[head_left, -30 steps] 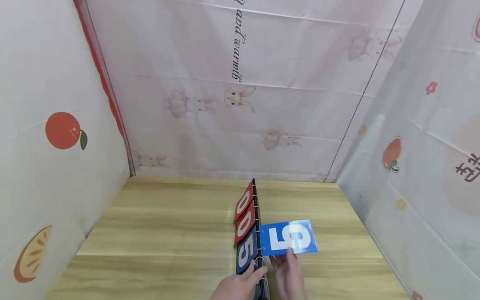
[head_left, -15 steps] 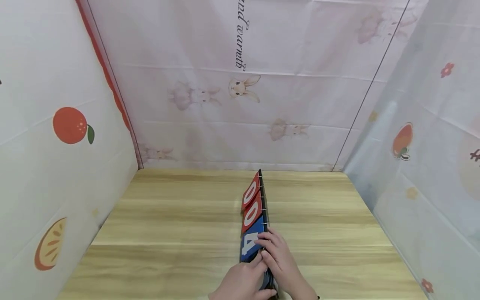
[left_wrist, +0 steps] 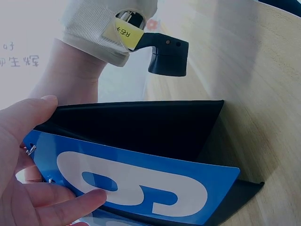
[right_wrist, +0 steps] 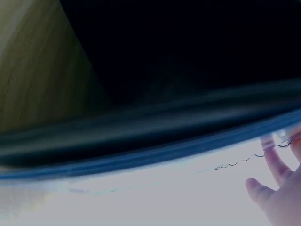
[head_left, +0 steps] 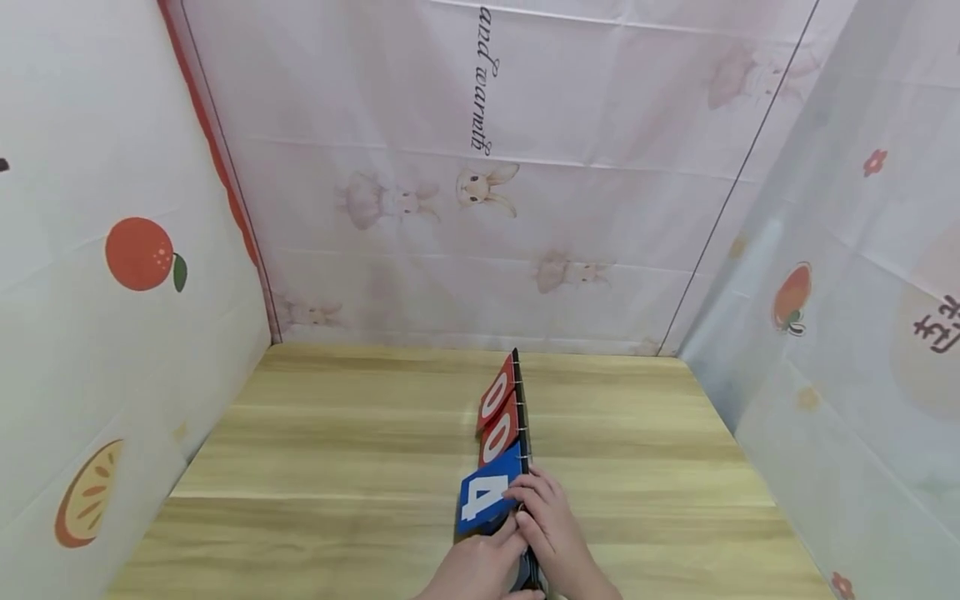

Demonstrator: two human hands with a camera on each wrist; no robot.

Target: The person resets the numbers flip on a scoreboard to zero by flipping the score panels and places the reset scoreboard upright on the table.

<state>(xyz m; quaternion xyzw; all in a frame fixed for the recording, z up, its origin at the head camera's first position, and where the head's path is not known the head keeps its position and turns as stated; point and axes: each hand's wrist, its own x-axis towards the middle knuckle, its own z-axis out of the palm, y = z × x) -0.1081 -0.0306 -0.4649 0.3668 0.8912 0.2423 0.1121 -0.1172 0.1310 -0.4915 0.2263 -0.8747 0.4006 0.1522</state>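
A tabletop flip scoreboard with a black frame stands tent-like on the table, its ridge running away from me. Two red 0 cards hang on its left face. Closer to me a blue 4 card tilts outward. My left hand grips the near end; in the left wrist view its thumb lies on the black top edge and fingers touch a blue card with a 6 or 9. My right hand holds the ridge beside the 4 card, fingers bent over it; the right wrist view shows fingers near the binding rings.
The wooden table extends to both sides of the scoreboard. Printed fabric walls enclose it at the back and sides. A black camera mount sits at the right sleeve.
A second ago the right hand held a blue 5 card out to the right. It has since moved onto the ridge, and the left face shows a 4, now tilted further outward.
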